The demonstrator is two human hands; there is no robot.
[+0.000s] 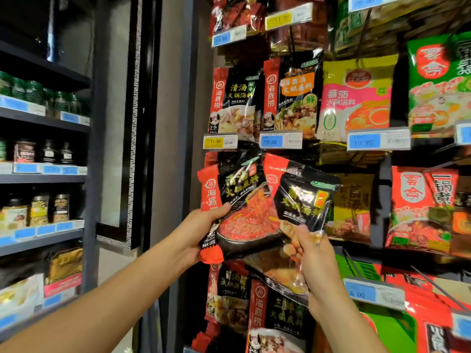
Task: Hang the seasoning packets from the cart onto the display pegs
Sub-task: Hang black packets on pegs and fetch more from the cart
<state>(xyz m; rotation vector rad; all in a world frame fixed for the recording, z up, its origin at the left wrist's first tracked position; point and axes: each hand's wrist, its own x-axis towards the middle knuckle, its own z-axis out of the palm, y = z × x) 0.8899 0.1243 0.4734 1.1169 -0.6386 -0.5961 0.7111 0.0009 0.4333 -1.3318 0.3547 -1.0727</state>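
**Two hot-pot base packets held up at the peg wall**

Landmark: yellow price tag (220, 141), reads "11.80".

- Directly above the tag hangs a black packet (234, 103) with a red side band reading 海底捞. Its front reads 清汤 and 火锅汤料.
- Right of the tag is a blue tag (280, 141), which looks like "13.50". The 海底捞 packet (290, 98) above it has an orange panel and 火锅底料.
- Farther right of the tag, a pink-and-yellow packet (356, 98) reads 番茄 火锅汤料. Its blue tag (377, 141) reads "10.90".
- Just below the tag is the first held packet (244, 205), black with a red 海底捞 band and a picture of red broth. It is tilted, and the rest of its writing is blurred.
- Left hand (201, 233), below the tag, grips this packet at its left edge. The thumb lies across the front; the fingers are behind, out of sight.
- Below and right of the tag, the second held packet (303, 200) overlaps the first one's right side. Its yellow characters are too blurred to read.
- Right hand (316, 253) grips this packet's lower part, fingers curled round its edge.
- Well below the tag hangs a packet (275, 314) reading 海底捞 and 火锅底料.
- Far left of the tag, shelves of jars (38, 210); labels unreadable.
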